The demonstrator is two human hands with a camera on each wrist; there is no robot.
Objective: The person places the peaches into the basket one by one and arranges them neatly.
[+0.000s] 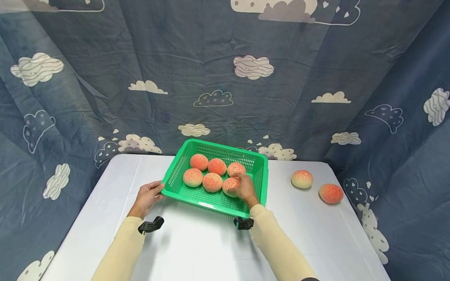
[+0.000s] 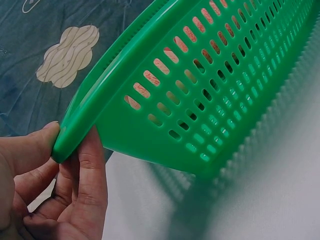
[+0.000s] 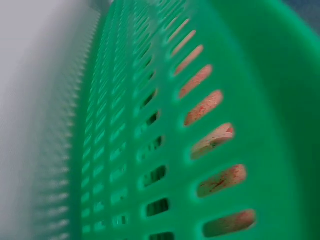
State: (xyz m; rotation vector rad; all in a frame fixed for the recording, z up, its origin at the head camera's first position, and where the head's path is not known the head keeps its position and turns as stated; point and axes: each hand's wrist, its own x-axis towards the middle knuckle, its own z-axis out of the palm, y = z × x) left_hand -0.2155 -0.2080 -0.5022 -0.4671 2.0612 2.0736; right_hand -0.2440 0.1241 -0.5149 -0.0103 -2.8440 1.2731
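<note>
A green plastic basket (image 1: 218,207) with slotted walls stands toward the back of the table, holding several red-and-yellow peaches (image 1: 212,182) in two rows. My left hand (image 1: 147,198) pinches the rim at its front left corner. In the left wrist view, the thumb presses on the outside of the rim (image 2: 75,135) and the fingers curl beneath it. Inside the basket at the front right, my right hand (image 1: 247,190) grips a peach (image 1: 229,186) from its right side. The basket wall (image 3: 185,150) fills the right wrist view and hides that hand.
Two more peaches lie on the white table (image 1: 197,249) right of the basket: a yellower one (image 1: 302,179) and a redder one (image 1: 331,193) near the table's right edge. A dark blue cloud-patterned curtain (image 1: 211,47) hangs behind the table and along both sides.
</note>
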